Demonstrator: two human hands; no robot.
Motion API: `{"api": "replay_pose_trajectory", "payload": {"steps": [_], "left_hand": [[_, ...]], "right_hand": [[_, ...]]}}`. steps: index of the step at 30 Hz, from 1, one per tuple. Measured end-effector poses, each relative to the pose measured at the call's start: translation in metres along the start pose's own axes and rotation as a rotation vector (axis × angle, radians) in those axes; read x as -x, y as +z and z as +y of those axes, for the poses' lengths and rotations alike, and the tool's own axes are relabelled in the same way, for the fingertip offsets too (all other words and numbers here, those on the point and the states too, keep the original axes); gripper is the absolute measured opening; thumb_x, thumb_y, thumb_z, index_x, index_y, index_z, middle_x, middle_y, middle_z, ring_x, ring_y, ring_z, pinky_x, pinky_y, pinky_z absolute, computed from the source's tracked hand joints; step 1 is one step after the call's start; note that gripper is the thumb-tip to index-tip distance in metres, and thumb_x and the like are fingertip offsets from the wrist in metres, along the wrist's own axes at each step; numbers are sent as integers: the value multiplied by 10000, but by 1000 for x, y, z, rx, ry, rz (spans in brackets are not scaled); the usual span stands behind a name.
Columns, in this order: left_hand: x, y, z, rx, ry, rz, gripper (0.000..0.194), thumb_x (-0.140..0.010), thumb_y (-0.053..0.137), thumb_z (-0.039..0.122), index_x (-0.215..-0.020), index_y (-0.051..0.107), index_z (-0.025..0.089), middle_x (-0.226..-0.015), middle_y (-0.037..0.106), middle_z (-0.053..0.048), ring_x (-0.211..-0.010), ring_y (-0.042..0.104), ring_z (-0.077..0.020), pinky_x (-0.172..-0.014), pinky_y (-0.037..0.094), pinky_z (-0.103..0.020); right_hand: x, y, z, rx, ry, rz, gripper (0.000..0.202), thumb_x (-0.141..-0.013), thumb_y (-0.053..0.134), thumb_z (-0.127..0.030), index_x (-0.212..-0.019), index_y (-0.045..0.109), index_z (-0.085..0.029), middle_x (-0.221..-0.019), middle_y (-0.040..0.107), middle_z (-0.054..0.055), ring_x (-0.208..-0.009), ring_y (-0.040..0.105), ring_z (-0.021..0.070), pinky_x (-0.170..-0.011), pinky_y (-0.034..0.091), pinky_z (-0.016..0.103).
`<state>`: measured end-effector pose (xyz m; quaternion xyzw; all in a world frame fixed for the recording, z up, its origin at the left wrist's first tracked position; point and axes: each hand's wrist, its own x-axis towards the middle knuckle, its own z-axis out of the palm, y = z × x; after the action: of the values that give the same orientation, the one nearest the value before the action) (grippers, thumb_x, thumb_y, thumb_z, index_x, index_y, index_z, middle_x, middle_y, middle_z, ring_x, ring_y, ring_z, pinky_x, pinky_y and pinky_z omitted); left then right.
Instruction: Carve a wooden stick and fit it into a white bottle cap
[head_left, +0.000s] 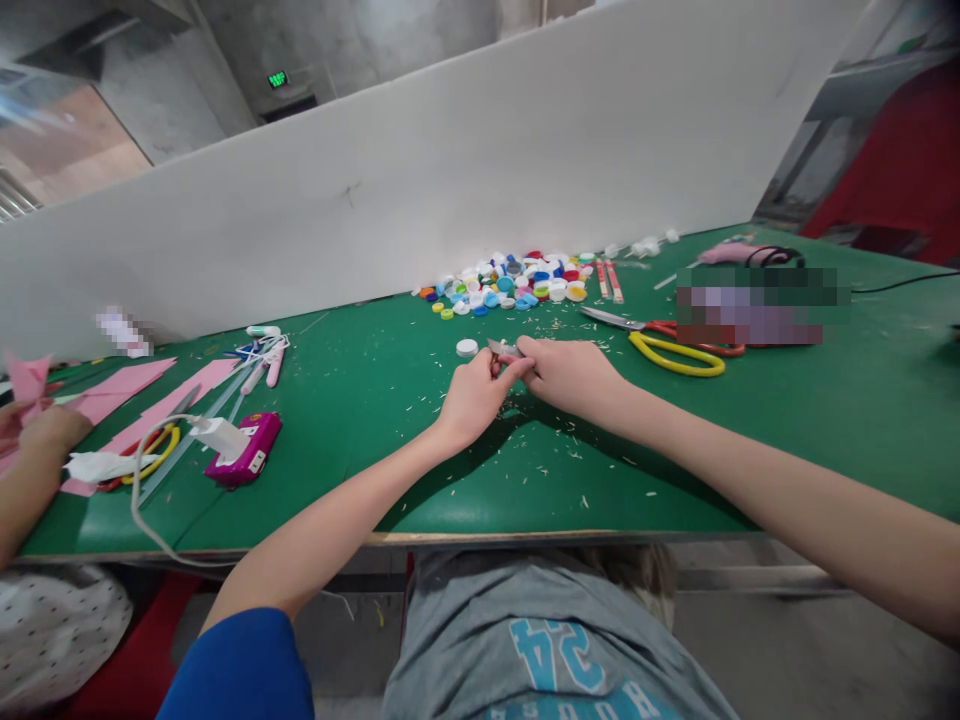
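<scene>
Head view, placed by the white cap (466,348) on the bench (360,400): small blade (511,350), just right of the cap, fingers of the right hand (568,371) clamped on it; small piece (496,368), mostly hidden to me, pinched in curled fingers of the left hand (472,397). Both hands touch, presumably bracing each other for control. Forearms (360,490) converge from either side; pale shavings (584,501), nearer than the cap

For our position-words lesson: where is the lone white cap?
In the head view, the lone white cap lies near the picture's centre on the green table, between the left hand and the cap pile.
</scene>
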<state>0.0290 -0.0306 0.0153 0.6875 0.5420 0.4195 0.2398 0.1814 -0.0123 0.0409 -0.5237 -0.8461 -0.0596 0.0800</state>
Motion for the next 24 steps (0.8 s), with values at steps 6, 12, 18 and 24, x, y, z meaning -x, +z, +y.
{"api": "replay_pose_trajectory", "payload": {"steps": [6, 12, 18, 24], "left_hand": [[1, 0, 4, -3, -16, 7, 496, -840, 533, 650, -683, 437, 189, -635, 497, 23, -585, 364, -99, -578, 261, -265], [0, 1, 4, -18, -11, 29, 485, -843, 536, 637, -691, 426, 190, -642, 485, 31, -583, 351, -97, -581, 260, -264], [-2, 0, -6, -58, 34, 46, 522, -879, 524, 584, -629, 278, 197, -553, 312, 62, -547, 223, -93, -559, 177, -281], [-7, 1, -17, -28, 19, 30, 500, -910, 482, 556, -628, 279, 196, -561, 306, 58, -560, 250, -95, -573, 191, -279]], "right_hand": [[2, -2, -3, 16, 27, 0, 314, -975, 303, -347, -1066, 551, -177, -993, 707, 107, -816, 649, 213, -557, 232, 287], [2, 2, -6, 52, 65, 43, 363, -990, 280, -381, -1086, 562, -175, -973, 717, 120, -795, 659, 222, -554, 228, 290], [0, -1, 0, 94, 179, 111, 546, -1000, 183, -484, -1031, 597, -129, -852, 713, 158, -731, 668, 254, -559, 242, 296], [0, -10, 7, 33, 212, 159, 598, -993, 147, -518, -1000, 606, -135, -820, 705, 147, -706, 655, 236, -557, 249, 296]]}}
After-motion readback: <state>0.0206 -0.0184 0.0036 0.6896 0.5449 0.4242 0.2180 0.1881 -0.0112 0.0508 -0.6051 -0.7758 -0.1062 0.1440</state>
